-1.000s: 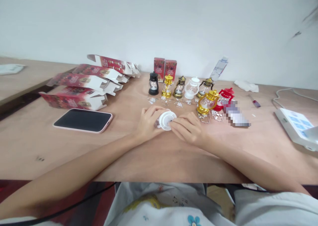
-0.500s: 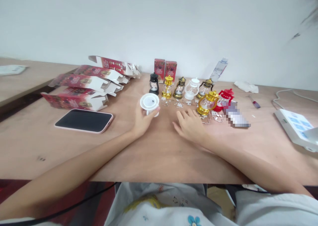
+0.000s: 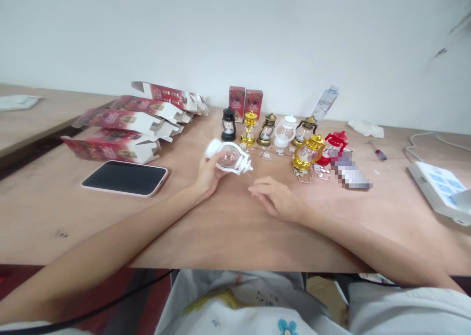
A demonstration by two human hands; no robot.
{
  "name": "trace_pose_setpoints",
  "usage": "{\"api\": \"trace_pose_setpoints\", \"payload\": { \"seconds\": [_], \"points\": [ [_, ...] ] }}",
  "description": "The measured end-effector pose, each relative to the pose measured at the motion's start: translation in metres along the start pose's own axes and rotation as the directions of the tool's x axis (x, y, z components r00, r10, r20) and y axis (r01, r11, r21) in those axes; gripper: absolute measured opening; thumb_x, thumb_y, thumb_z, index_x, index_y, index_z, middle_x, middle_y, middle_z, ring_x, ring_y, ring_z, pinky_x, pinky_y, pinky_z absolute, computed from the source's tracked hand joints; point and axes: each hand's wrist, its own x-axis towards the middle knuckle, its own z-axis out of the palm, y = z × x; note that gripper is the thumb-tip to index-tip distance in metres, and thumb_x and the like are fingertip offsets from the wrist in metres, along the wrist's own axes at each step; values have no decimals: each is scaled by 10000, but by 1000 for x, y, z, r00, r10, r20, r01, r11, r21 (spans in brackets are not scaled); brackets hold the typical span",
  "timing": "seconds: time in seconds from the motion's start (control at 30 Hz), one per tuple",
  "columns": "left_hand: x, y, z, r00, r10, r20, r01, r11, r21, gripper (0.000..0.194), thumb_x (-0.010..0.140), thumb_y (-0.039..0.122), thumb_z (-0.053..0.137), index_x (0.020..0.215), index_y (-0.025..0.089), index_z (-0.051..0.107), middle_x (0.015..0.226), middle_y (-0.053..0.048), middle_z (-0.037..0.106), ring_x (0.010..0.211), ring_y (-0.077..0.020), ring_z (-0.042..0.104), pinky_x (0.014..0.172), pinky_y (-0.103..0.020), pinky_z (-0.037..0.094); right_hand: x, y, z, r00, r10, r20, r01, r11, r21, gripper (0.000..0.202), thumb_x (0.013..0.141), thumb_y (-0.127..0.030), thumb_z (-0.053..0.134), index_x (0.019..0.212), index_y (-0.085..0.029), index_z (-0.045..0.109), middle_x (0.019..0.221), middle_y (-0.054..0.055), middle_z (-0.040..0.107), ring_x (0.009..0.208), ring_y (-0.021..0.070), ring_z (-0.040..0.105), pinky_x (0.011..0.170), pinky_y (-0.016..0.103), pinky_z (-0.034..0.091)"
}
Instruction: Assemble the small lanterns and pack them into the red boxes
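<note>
My left hand (image 3: 210, 175) is closed around a small white lantern (image 3: 232, 158) with a clear globe. The lantern lies tilted on its side, with its base to the left and its cap pointing right. My right hand (image 3: 275, 197) is just right of the cap, apart from it; its fingers stretch loosely leftward and nothing shows in them. Behind stand a black lantern (image 3: 228, 125), a gold lantern (image 3: 249, 129), a bronze lantern (image 3: 266, 130) and another white lantern (image 3: 284, 132). Farther right are a second gold lantern (image 3: 308, 153) and a red lantern (image 3: 335, 143).
Unfolded red boxes (image 3: 110, 143) are piled at the left, behind a phone (image 3: 124, 179). Two upright red boxes (image 3: 253, 103) stand by the wall. Small metal pieces (image 3: 265, 154) lie before the lanterns. A screwdriver (image 3: 379, 153) and a white device (image 3: 436, 188) are at the right.
My left hand has turned the white lantern from base facing me onto its side, cap to the right. My right hand has shifted slightly left and toward me, its fingers now turned leftward.
</note>
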Motion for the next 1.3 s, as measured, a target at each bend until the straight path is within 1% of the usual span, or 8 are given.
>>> {"api": "trace_pose_setpoints", "payload": {
  "seconds": [0.03,0.1,0.2,0.37,0.5,0.67,0.97,1.3],
  "points": [
    [-1,0,0,1000,-15,14,15,1000,-5,343,663,267,706,963,125,617,899,-73,704,821,-213,672,680,-336,583,0,-1,1,995,94,-38,-89,990,109,194,934,-94,388,1083,-191,466,872,40,594,787,124,598,663,251,502],
    [-2,1,1,998,-43,39,44,999,-19,343,676,260,693,982,127,615,937,-79,701,840,-210,671,687,-323,583,-1,0,3,952,301,-60,-267,909,321,132,944,-136,406,1044,-213,445,849,9,558,673,90,578,598,230,493],
    [-4,2,2,995,-77,62,80,996,-37,351,686,262,678,1000,124,609,984,-91,695,878,-216,669,705,-323,584,-2,4,8,868,494,-37,-395,736,550,66,936,-220,471,986,-225,427,821,-20,531,583,62,522,542,209,463],
    [-4,3,2,994,-86,71,89,995,-43,340,703,267,653,1010,130,608,1000,-90,690,932,-235,663,722,-330,584,-1,10,11,768,640,31,-461,519,719,185,894,-350,556,930,-230,419,826,-27,544,562,57,500,551,230,461],
    [-5,3,3,992,-94,83,97,995,-32,339,712,270,650,1018,131,608,1002,-88,688,921,-229,662,718,-317,580,0,12,12,726,683,77,-487,432,759,242,861,-387,598,908,-230,421,804,-37,545,550,57,494,548,236,451],
    [-7,3,4,990,-101,95,105,994,-39,352,709,261,651,1034,132,612,1031,-90,680,920,-225,658,727,-326,585,0,12,13,738,671,66,-460,430,777,234,862,-369,603,903,-228,421,803,-39,546,550,54,491,548,231,442],
    [-6,2,4,992,-106,63,109,993,-37,348,696,291,662,1003,136,610,960,-76,685,881,-216,657,689,-308,575,2,4,8,757,653,26,-453,494,742,215,871,-356,591,911,-230,422,813,-31,554,550,57,484,541,230,448],
    [-7,3,5,989,-123,80,128,990,-56,331,707,260,651,1012,137,620,1003,-77,680,892,-214,649,703,-311,580,0,8,11,772,636,10,-426,506,750,182,875,-318,587,903,-223,434,823,-28,555,554,52,488,530,217,447]
  ]
}}
